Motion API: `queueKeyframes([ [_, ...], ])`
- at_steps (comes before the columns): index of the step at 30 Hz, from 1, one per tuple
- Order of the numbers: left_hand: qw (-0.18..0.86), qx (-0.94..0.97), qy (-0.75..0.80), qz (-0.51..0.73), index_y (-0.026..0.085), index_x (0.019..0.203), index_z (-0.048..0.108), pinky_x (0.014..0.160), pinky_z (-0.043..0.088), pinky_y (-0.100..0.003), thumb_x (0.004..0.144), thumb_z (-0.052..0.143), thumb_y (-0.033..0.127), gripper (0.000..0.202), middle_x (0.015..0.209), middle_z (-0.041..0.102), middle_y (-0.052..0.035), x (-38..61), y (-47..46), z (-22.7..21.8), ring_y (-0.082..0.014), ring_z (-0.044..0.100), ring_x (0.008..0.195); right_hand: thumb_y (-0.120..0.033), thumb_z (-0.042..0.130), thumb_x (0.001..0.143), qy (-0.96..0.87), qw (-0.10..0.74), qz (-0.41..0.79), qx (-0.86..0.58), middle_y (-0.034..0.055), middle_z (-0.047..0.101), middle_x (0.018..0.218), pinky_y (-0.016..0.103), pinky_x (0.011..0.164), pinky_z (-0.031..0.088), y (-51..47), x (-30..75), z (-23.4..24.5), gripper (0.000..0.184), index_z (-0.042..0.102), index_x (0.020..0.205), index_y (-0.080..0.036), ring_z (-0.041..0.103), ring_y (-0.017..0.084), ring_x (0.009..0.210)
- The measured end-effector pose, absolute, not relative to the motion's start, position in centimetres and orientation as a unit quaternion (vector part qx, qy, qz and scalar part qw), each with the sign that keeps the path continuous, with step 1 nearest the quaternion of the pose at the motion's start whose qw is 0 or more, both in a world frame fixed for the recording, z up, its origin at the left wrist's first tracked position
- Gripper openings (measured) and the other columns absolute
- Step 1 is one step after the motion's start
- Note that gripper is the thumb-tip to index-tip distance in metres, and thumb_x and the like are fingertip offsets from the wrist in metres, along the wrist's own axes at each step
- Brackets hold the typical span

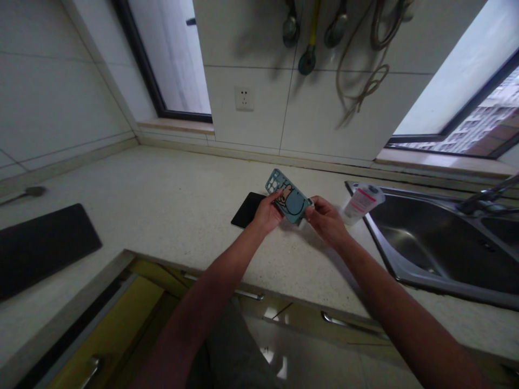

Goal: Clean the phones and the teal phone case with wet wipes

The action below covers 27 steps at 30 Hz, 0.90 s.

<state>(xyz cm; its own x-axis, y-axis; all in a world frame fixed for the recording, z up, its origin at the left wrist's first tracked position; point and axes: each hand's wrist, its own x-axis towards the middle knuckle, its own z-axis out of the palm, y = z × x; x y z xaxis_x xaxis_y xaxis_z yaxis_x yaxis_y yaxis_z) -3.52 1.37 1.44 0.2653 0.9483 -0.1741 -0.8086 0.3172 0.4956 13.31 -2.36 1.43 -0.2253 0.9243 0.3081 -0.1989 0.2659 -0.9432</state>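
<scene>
A teal phone case (292, 197) with a cartoon print and a cutout at its upper end is held above the speckled countertop (194, 178). My left hand (267, 212) grips its lower left edge, and my right hand (326, 220) grips its right end. Just below my left hand, a flat black phone (247, 209) lies face down or face up, I cannot tell which, partly hidden by that hand. A white tube with pink print (363, 202) lies near my right hand, close to the sink rim.
A steel sink (421, 237) with a faucet (482, 197) fills the right side. A black mat (40, 248) and a long-handled spoon (28, 193) lie at the left. A wall socket (244, 99), hanging utensils (308, 59) and a coiled hose (365, 70) are on the wall behind.
</scene>
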Motion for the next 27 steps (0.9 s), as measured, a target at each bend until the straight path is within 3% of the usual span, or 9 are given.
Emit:
queueKeyframes([
  [4, 0.791, 0.186, 0.204, 0.546, 0.010, 0.099, 0.070, 0.080, 0.056, -0.032, 0.090, 0.054, 0.018, 0.021, 0.086, 0.075, -0.0102, -4.0, 1.2, 1.6, -0.0188, 0.070, 0.078, -0.046, 0.090, 0.068, -0.560, 0.390, 0.658, -0.319, 0.0002, 0.068, 0.080, 0.029, 0.074, 0.060, -2.8, 13.7, 1.3, 0.043, 0.062, 0.083, -0.017, 0.067, 0.012, 0.070],
  [9, 0.792, 0.235, 0.141, 0.546, 0.012, 0.127, 0.064, 0.101, 0.051, -0.038, 0.079, 0.051, 0.007, 0.050, 0.116, 0.074, -0.0126, -4.8, 1.1, 1.9, -0.0228, 0.069, 0.109, -0.042, 0.091, 0.067, -0.547, 0.257, 0.731, -0.316, 0.0030, 0.071, 0.078, 0.027, 0.070, 0.062, -3.3, 13.8, 1.5, 0.041, 0.066, 0.083, -0.013, 0.069, 0.012, 0.067],
  [12, 0.797, 0.228, 0.125, 0.544, 0.016, 0.138, 0.057, 0.106, 0.048, -0.046, 0.076, 0.048, 0.006, 0.064, 0.125, 0.071, -0.0115, -5.3, 1.2, 2.0, -0.0249, 0.067, 0.117, -0.039, 0.089, 0.069, -0.542, 0.310, 0.703, -0.340, 0.0014, 0.069, 0.074, 0.027, 0.067, 0.062, -2.9, 14.4, 2.1, 0.037, 0.063, 0.073, -0.014, 0.067, 0.011, 0.065],
  [15, 0.819, 0.214, 0.145, 0.513, 0.015, 0.140, 0.054, 0.103, 0.049, -0.051, 0.073, 0.048, 0.006, 0.068, 0.122, 0.072, -0.0128, -5.5, 1.5, 1.8, -0.0277, 0.069, 0.112, -0.042, 0.088, 0.069, -0.511, 0.515, 0.589, -0.356, -0.0021, 0.067, 0.074, 0.027, 0.070, 0.061, -2.1, 14.6, 2.5, 0.038, 0.060, 0.070, -0.017, 0.066, 0.010, 0.068],
  [18, 0.840, 0.203, 0.152, 0.479, 0.011, 0.133, 0.059, 0.097, 0.053, -0.051, 0.078, 0.050, 0.011, 0.055, 0.111, 0.075, -0.0159, -5.1, 1.7, 1.4, -0.0299, 0.073, 0.102, -0.045, 0.084, 0.073, -0.463, 0.691, 0.416, -0.366, -0.0022, 0.068, 0.081, 0.030, 0.074, 0.061, -1.6, 14.2, 2.1, 0.035, 0.060, 0.076, -0.019, 0.066, 0.012, 0.074],
  [20, 0.848, 0.191, 0.150, 0.472, 0.011, 0.124, 0.063, 0.094, 0.054, -0.050, 0.086, 0.051, 0.020, 0.041, 0.105, 0.076, -0.0158, -4.5, 1.7, 1.1, -0.0298, 0.074, 0.098, -0.045, 0.078, 0.080, -0.475, 0.731, 0.281, -0.401, 0.0005, 0.069, 0.086, 0.032, 0.077, 0.060, -1.6, 13.6, 1.5, 0.030, 0.063, 0.084, -0.019, 0.067, 0.014, 0.079],
  [23, 0.858, 0.182, 0.159, 0.453, 0.012, 0.114, 0.067, 0.092, 0.055, -0.048, 0.095, 0.048, 0.034, 0.035, 0.099, 0.076, -0.0145, -3.5, 1.5, 0.8, -0.0289, 0.074, 0.095, -0.044, 0.068, 0.090, -0.557, 0.689, 0.138, -0.442, 0.0068, 0.071, 0.102, 0.037, 0.087, 0.058, -2.3, 12.6, 0.5, 0.029, 0.067, 0.107, -0.020, 0.069, 0.019, 0.092],
  [25, 0.863, 0.183, 0.161, 0.444, 0.012, 0.112, 0.069, 0.093, 0.055, -0.045, 0.097, 0.046, 0.042, 0.041, 0.097, 0.076, -0.0145, -3.0, 1.4, 0.6, -0.0282, 0.074, 0.094, -0.044, 0.063, 0.094, -0.660, 0.599, 0.125, -0.435, 0.0112, 0.069, 0.121, 0.043, 0.095, 0.057, -2.8, 11.9, -0.1, 0.041, 0.062, 0.127, -0.021, 0.069, 0.023, 0.105],
  [27, 0.858, 0.180, 0.164, 0.451, 0.012, 0.111, 0.071, 0.096, 0.053, -0.043, 0.098, 0.045, 0.048, 0.046, 0.096, 0.076, -0.0140, -2.7, 1.3, 0.4, -0.0273, 0.074, 0.094, -0.046, 0.057, 0.097, -0.780, 0.475, 0.119, -0.389, 0.0131, 0.061, 0.139, 0.052, 0.110, 0.047, -3.1, 11.3, -0.5, 0.050, 0.055, 0.141, -0.022, 0.059, 0.028, 0.127],
])
